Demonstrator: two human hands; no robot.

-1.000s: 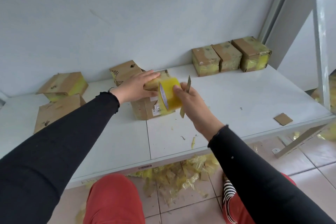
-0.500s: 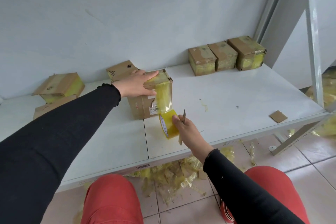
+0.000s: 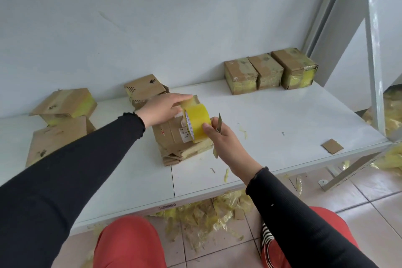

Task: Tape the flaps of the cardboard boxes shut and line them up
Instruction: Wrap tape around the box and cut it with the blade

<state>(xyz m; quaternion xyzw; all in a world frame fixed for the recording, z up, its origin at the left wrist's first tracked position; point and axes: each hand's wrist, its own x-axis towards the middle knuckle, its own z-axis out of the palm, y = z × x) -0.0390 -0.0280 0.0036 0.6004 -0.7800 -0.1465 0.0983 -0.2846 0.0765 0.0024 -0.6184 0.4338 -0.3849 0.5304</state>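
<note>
A brown cardboard box (image 3: 171, 137) stands near the middle of the white shelf (image 3: 272, 128). My left hand (image 3: 163, 109) lies flat on its top with straight fingers, pressing the yellow tape there. My right hand (image 3: 224, 135) grips a roll of yellow tape (image 3: 196, 122) in front of the box's right side, and a thin blade (image 3: 219, 122) sticks up between its fingers. Three taped boxes (image 3: 267, 73) stand side by side against the wall at the back right.
Three more boxes with loose flaps (image 3: 63, 106) (image 3: 56, 139) (image 3: 144, 89) sit at the left and behind my left hand. A cardboard scrap (image 3: 332, 146) lies near the shelf's right front edge. Torn yellow tape (image 3: 208, 211) litters the floor. A metal post (image 3: 374, 50) rises at right.
My right hand pulled the roll down in front of the box, drawing tape out, then brought it back up against the box's right side. My left hand stayed on the box top.
</note>
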